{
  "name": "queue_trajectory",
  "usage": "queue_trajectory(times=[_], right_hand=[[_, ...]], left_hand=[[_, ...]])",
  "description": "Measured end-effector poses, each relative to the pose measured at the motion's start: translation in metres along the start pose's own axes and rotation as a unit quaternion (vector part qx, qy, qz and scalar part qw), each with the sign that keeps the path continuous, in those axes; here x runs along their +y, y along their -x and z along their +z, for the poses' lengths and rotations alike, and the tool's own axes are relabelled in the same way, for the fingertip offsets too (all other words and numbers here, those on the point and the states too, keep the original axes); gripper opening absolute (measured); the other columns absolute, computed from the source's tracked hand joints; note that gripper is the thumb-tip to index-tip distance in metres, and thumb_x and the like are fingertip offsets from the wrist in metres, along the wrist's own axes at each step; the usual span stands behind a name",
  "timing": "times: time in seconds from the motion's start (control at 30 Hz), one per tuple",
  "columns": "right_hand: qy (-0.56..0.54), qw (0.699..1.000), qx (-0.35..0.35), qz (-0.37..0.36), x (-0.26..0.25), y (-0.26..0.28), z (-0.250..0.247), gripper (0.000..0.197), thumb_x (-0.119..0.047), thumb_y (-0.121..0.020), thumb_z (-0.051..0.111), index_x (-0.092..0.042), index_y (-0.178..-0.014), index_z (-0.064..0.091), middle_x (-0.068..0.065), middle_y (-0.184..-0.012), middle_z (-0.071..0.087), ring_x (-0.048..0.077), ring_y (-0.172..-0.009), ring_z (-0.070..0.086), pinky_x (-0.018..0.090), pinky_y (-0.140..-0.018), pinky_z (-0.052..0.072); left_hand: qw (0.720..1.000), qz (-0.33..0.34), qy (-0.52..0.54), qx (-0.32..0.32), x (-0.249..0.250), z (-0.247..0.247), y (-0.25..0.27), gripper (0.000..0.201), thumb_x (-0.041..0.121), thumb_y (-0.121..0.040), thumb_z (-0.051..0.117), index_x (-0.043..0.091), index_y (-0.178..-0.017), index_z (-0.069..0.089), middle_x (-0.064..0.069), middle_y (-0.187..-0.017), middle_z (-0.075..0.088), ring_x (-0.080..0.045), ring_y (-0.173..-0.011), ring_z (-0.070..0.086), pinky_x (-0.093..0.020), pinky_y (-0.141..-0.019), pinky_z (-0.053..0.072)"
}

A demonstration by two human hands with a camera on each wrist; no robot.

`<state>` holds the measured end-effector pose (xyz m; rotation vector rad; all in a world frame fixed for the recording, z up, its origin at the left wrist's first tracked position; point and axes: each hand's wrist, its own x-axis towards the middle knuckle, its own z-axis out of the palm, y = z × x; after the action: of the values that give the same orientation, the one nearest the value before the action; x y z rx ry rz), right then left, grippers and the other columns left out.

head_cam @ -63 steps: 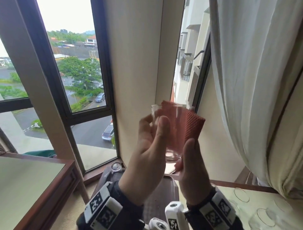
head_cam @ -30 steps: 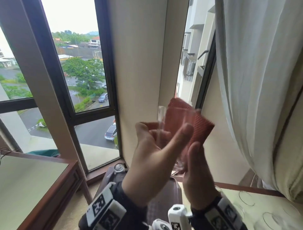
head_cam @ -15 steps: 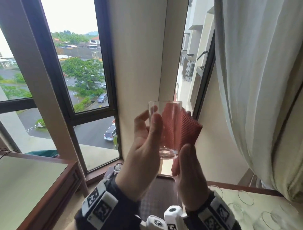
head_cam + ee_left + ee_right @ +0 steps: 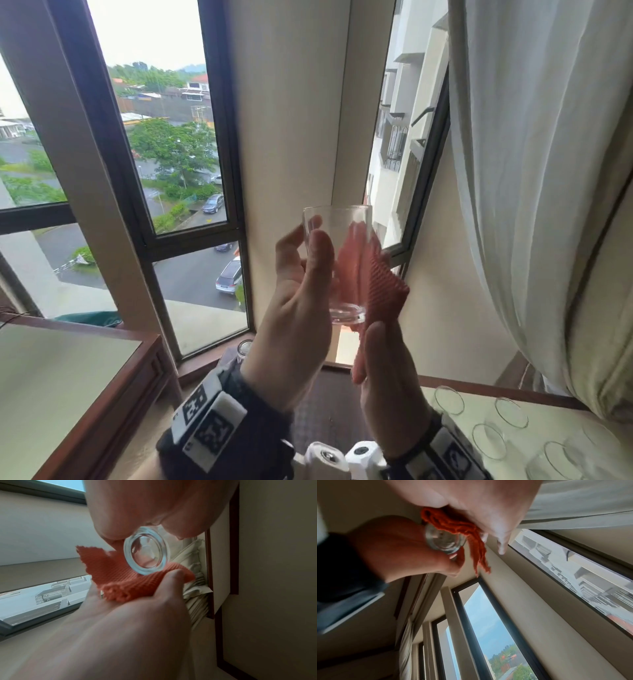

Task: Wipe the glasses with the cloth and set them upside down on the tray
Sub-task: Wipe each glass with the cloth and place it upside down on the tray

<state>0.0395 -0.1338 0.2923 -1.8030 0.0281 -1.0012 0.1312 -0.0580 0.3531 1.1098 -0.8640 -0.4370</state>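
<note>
The left hand (image 4: 301,308) grips an upright glass (image 4: 342,260) raised before the window (image 4: 171,154); the right hand (image 4: 387,390) presses a red cloth (image 4: 380,291) against its side.

An upper-floor apartment room: window (image 4: 178,144) over a street, white curtain (image 4: 534,171).

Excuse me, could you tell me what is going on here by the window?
A person is wiping a clear glass held up in front of the window. The left hand grips the glass upright, mouth up, while the right hand presses an orange cloth against its side. More glasses wait on the table at lower right.
</note>
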Motion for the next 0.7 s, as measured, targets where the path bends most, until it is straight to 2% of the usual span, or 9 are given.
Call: queue_trajectory(times=[0.1,0.17,0.23,0.3,0.37,0.47,0.6,0.63,0.7], right_hand=[[0.037,0.998,0.042,-0.042,-0.003,-0.013,-0.018,0.079,0.002,-0.095,0.048,-0.021,-0.161,0.010,0.024,-0.120,0.045,0.003,-0.083,0.048,-0.001,-0.095,0.036],[0.001,0.999,0.044,-0.023,-0.002,-0.022,-0.020,0.051,-0.039,-0.104,0.051,-0.020,-0.150,0.038,0.027,-0.139,0.044,0.026,-0.118,0.058,0.026,-0.113,0.042],[-0.001,0.996,0.032,0.079,-0.016,-0.021,-0.012,0.063,-0.089,-0.078,0.049,-0.046,-0.124,0.058,0.006,-0.141,0.059,0.028,-0.131,0.057,0.047,-0.112,0.045],[0.056,0.998,0.006,-0.028,-0.034,-0.018,-0.002,0.052,-0.079,-0.091,0.037,-0.056,-0.135,0.051,-0.014,-0.146,0.055,0.014,-0.139,0.050,0.039,-0.115,0.042],[0.076,0.989,-0.011,-0.129,-0.023,-0.005,0.005,0.054,-0.047,-0.108,0.026,-0.025,-0.157,0.032,0.003,-0.165,0.028,0.027,-0.153,0.025,0.049,-0.124,0.023],[0.045,0.998,0.017,-0.037,0.003,0.008,0.004,0.058,-0.057,-0.106,0.026,-0.029,-0.157,0.031,0.007,-0.161,0.038,0.026,-0.142,0.041,0.041,-0.119,0.031],[-0.034,0.990,0.051,0.130,0.005,-0.003,-0.008,0.096,-0.093,-0.075,0.042,-0.006,-0.112,0.061,0.014,-0.102,0.069,0.042,-0.092,0.063,0.024,-0.089,0.052],[-0.008,0.984,0.047,0.171,0.004,-0.007,-0.013,0.114,-0.099,-0.064,0.044,-0.004,-0.126,0.057,0.010,-0.118,0.068,0.038,-0.107,0.062,0.035,-0.100,0.050],[0.127,0.986,0.000,0.111,0.011,0.003,-0.035,0.115,-0.102,-0.066,0.033,-0.029,-0.154,0.037,-0.004,-0.160,0.038,0.034,-0.144,0.039,0.055,-0.122,0.024]], left_hand=[[0.999,0.025,-0.020,-0.017,-0.006,0.010,0.010,0.053,0.051,-0.099,0.033,0.024,-0.144,0.035,0.010,-0.086,0.076,-0.009,-0.086,0.075,-0.024,-0.084,0.059],[0.999,0.032,-0.038,-0.010,-0.013,0.014,0.011,0.060,0.057,-0.099,0.033,0.022,-0.148,0.034,0.019,-0.092,0.075,-0.003,-0.091,0.073,-0.024,-0.090,0.058],[0.999,0.020,-0.048,0.008,-0.010,0.015,0.007,0.069,0.072,-0.096,0.033,0.027,-0.149,0.035,0.026,-0.101,0.073,0.000,-0.100,0.071,-0.030,-0.100,0.057],[0.999,-0.005,-0.012,0.034,-0.010,0.011,0.000,0.072,0.080,-0.094,0.037,0.033,-0.149,0.038,0.011,-0.117,0.075,-0.008,-0.114,0.071,-0.043,-0.108,0.054],[0.997,-0.040,0.038,0.056,-0.004,0.005,-0.008,0.075,0.084,-0.088,0.048,0.038,-0.148,0.042,0.002,-0.128,0.073,-0.015,-0.121,0.070,-0.053,-0.110,0.051],[0.997,-0.043,0.035,0.058,0.010,0.004,-0.011,0.075,0.070,-0.081,0.065,0.026,-0.135,0.037,0.005,-0.086,0.080,-0.015,-0.079,0.077,-0.050,-0.085,0.061],[0.999,-0.018,-0.035,0.005,0.002,0.013,0.007,0.079,0.059,-0.074,0.082,0.013,-0.124,0.042,-0.019,-0.098,0.072,-0.026,-0.080,0.076,-0.036,-0.077,0.064],[0.998,-0.019,-0.053,-0.014,0.000,0.017,0.012,0.074,0.059,-0.078,0.081,0.014,-0.124,0.045,-0.018,-0.104,0.070,-0.027,-0.088,0.075,-0.032,-0.079,0.062],[0.994,-0.047,-0.079,-0.054,0.005,0.028,0.019,0.058,0.058,-0.094,0.070,0.026,-0.135,0.044,-0.010,-0.129,0.067,-0.038,-0.121,0.065,-0.030,-0.096,0.056]])
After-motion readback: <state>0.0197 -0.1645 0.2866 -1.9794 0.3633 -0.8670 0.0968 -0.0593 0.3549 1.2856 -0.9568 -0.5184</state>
